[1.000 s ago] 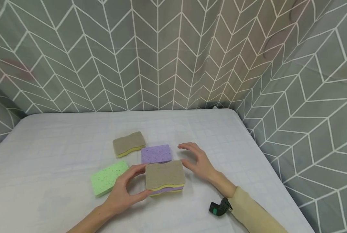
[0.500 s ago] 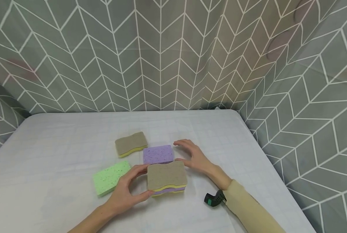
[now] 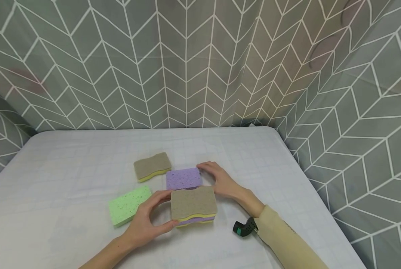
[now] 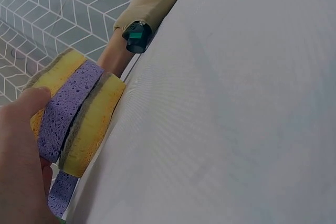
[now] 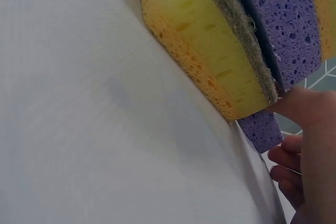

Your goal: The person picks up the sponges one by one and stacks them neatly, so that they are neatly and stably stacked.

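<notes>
Three layered sponges make up the stack [image 3: 193, 201]: a grey-topped yellow scrub sponge above, a purple sponge in the middle, another yellow scrub sponge with a grey layer below. My left hand [image 3: 144, 222] holds this stack by its left end, thumb on the near corner and fingers at the far one. Just behind the stack, a second purple sponge [image 3: 184, 178] lies on the table. My right hand [image 3: 224, 183] grips that sponge at its right end, fingertips on the far corner; its thumb is hidden behind the stack in the head view.
A speckled green sponge [image 3: 127, 207] lies left of the stack, close to my left hand. Farther back is another grey-topped scrub sponge [image 3: 152, 166]. White cloth covers the table [image 3: 69, 164], and a patterned curtain [image 3: 173, 67] hangs behind it. A small black device [image 3: 244, 228] sits at my right cuff.
My right hand has moved left to the rear purple sponge, and its fingers have closed in on the right end. The left hand keeps its hold on the stack.
</notes>
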The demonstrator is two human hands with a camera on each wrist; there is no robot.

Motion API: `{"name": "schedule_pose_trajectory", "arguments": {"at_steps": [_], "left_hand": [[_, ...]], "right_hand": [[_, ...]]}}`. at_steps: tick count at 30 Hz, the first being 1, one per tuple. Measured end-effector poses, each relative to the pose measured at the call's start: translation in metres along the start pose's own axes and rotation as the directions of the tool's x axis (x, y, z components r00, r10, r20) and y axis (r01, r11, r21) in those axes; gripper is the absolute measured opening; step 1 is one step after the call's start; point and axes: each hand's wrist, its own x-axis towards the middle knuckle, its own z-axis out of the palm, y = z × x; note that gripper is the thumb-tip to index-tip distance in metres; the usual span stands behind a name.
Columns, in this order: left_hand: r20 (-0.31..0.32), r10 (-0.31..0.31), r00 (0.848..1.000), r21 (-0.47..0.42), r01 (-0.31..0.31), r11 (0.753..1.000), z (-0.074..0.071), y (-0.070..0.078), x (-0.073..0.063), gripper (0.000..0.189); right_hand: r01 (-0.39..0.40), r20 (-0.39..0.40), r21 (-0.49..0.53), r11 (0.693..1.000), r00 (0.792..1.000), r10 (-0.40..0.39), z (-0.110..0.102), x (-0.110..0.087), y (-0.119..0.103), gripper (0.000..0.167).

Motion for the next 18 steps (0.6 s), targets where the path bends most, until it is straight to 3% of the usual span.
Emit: {"name": "schedule_pose_trajectory", "arguments": {"at_steps": [8, 18], "left_hand": [[0.002, -0.001, 1.0, 0.015, 0.001, 1.0, -0.0014, 0.0004, 0.0007, 0.074], [-0.005, 0.035, 0.999, 0.004, -0.035, 0.999, 0.0006, 0.0004, 0.0004, 0.075]], "right_hand": [[0.015, 0.004, -0.087, 0.996, 1.0, -0.014, 0.0021, 0.0013, -0.0031, 0.078], [-0.026, -0.03, -0.088, 0.996, 0.999, 0.023, 0.0036, -0.003, -0.0032, 0.077]]}}
